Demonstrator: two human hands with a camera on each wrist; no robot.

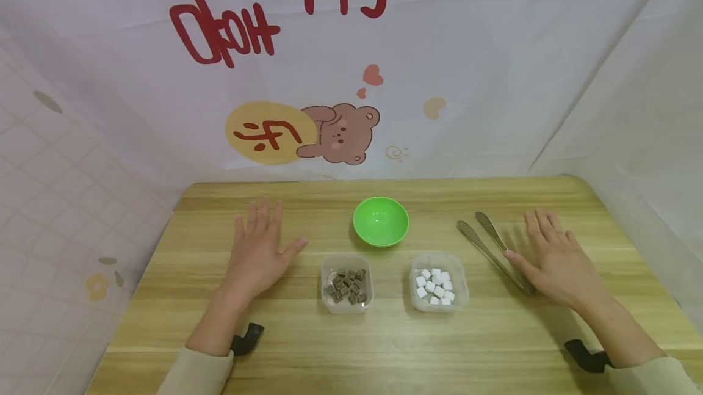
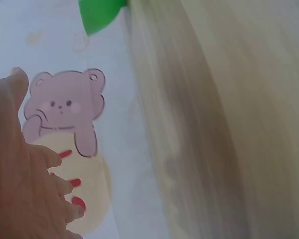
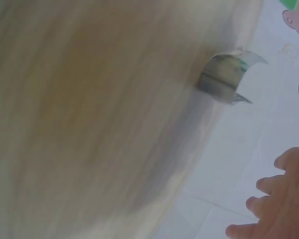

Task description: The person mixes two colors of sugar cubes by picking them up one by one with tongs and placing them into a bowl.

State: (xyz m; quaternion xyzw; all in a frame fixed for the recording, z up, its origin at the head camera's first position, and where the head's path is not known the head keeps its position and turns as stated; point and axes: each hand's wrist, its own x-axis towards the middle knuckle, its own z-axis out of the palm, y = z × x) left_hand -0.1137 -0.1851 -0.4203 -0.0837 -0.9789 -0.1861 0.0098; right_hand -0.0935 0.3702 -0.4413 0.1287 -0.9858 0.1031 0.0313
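My left hand point(image 1: 257, 259) is spread flat over the left side of the table, fingers straight and holding nothing. To its right stands a clear plastic tub point(image 1: 325, 303) with small brown cubes point(image 1: 346, 285) inside. A second clear tub point(image 1: 462, 298) holds white cubes point(image 1: 434, 286). Behind the two tubs sits a green bowl point(image 1: 381, 221) with nothing in it. Metal tongs point(image 1: 486, 247) lie at the right, their two patterned arms pointing away. Beside them my right hand point(image 1: 559, 265) is spread with straight fingers, its thumb tip overlapping one arm of the tongs in the head view.
The wooden table point(image 1: 373, 358) meets a white cloth backdrop point(image 1: 472, 47) at its far edge, printed with a bear point(image 1: 343, 135) and red characters. Cloth also hangs at both sides. A black strap end point(image 1: 248, 339) shows by the left wrist, another point(image 1: 586, 357) by the right.
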